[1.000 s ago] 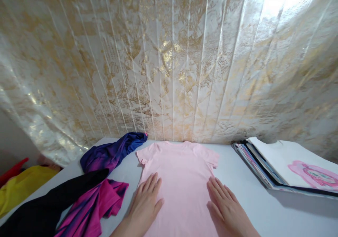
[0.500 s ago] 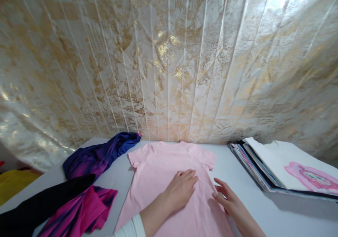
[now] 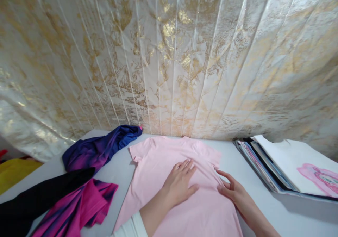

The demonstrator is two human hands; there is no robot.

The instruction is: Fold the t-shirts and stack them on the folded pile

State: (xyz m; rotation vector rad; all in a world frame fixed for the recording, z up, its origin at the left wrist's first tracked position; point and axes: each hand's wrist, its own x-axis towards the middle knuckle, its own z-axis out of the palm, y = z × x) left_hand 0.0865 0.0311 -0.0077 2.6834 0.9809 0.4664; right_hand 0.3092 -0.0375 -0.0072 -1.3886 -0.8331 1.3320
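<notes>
A pale pink T-shirt point(image 3: 155, 159) lies spread flat on the white table point(image 3: 118, 170), neck toward the curtain. My left hand point(image 3: 179, 182) rests palm down on the middle of the shirt, fingers stretched out. At the shirt's right side, just under the right sleeve, my right hand point(image 3: 233, 191) has its fingers curled at the edge of the cloth; whether it pinches the fabric I cannot make out.
A blue-purple garment point(image 3: 100, 149), a black one point(image 3: 39, 201) and a magenta one point(image 3: 79, 209) lie at the left. A stack of folded shirts point(image 3: 287, 163), white with a pink print on top, sits at the right. A gold-patterned curtain point(image 3: 169, 61) hangs behind.
My left hand slid from the shirt's left edge to its middle. My right hand shifted to the right edge below the sleeve, its fingers curling.
</notes>
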